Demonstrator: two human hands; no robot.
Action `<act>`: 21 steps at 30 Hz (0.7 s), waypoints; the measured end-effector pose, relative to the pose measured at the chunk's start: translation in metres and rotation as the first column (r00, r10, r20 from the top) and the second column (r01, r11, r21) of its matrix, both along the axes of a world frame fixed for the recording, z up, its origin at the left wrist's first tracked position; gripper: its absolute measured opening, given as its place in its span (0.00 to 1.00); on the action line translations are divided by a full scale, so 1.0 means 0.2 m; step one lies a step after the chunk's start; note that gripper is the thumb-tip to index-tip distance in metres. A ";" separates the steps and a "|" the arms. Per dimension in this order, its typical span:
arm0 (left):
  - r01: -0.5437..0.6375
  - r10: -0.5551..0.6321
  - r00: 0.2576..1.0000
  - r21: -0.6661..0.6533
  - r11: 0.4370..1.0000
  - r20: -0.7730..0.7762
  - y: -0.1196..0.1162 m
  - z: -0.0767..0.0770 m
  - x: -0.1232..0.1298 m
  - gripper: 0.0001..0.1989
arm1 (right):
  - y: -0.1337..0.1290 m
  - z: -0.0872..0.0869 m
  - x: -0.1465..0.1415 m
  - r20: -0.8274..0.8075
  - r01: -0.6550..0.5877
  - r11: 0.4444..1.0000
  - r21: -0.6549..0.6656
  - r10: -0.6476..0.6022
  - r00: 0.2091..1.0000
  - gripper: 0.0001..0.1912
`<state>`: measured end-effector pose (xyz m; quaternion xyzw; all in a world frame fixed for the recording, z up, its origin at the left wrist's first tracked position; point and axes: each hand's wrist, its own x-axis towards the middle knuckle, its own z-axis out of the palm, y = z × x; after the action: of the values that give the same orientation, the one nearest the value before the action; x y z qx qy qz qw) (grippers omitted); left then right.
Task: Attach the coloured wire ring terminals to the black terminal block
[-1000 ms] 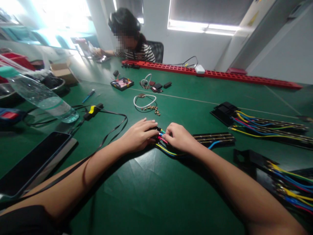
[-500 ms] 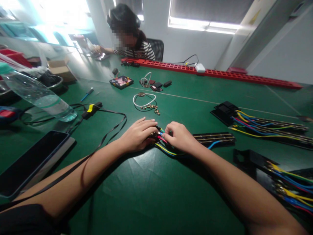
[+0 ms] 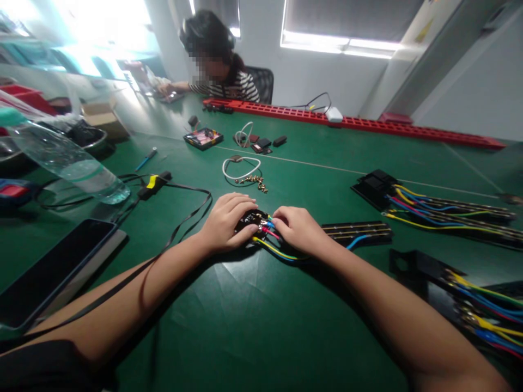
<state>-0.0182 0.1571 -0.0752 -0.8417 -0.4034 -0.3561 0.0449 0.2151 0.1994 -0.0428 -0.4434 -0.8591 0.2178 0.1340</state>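
My left hand [image 3: 229,222] is wrapped around the left side of a black housing [image 3: 246,219] with brass-coloured terminals, its thumb along the near edge. My right hand [image 3: 297,228] pinches the end of a blue wire [image 3: 269,224] at the housing's right side. Just below that pinch a red wire [image 3: 271,233] runs from the terminals. A yellow-green wire [image 3: 273,250] curves from the near edge under my right hand. Beyond that hand lies a black strip with metal rails [image 3: 357,232], partly hidden by the wrist. Loose brass screws [image 3: 255,180] lie past the housing.
Wired black assemblies [image 3: 378,188] lie at the right, another [image 3: 453,288] nearer. A phone [image 3: 53,272], a water bottle [image 3: 77,163] and a black cable [image 3: 175,239] crossing my left forearm are at the left. A screwdriver [image 3: 146,159] lies behind. A co-worker [image 3: 220,60] sits across the table.
My left hand has shifted left and its fingers have drawn back, uncovering more of the black housing and its terminals. My right hand stays at the blue wire with slightly lowered fingers.
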 end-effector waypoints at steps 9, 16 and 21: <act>-0.190 0.199 0.964 -0.068 0.979 0.174 0.02 0.00 0.00 0.15 | 0.00 -0.01 -0.01 0.113 0.035 0.998 -0.046 -0.030 0.993 0.15; -0.189 0.200 0.970 -0.090 0.978 0.141 0.02 0.00 0.01 0.15 | 0.01 0.00 -0.01 0.116 0.071 0.994 -0.079 -0.062 0.991 0.15; -0.221 0.239 0.960 -0.130 0.966 0.145 0.03 0.00 0.00 0.16 | 0.03 -0.02 -0.01 0.055 0.070 0.987 -0.147 -0.062 0.997 0.14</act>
<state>-0.0189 0.1621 -0.0751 -0.7590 -0.5205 -0.3912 0.0060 0.2140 0.2050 -0.0460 -0.4858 -0.8283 0.2655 0.0862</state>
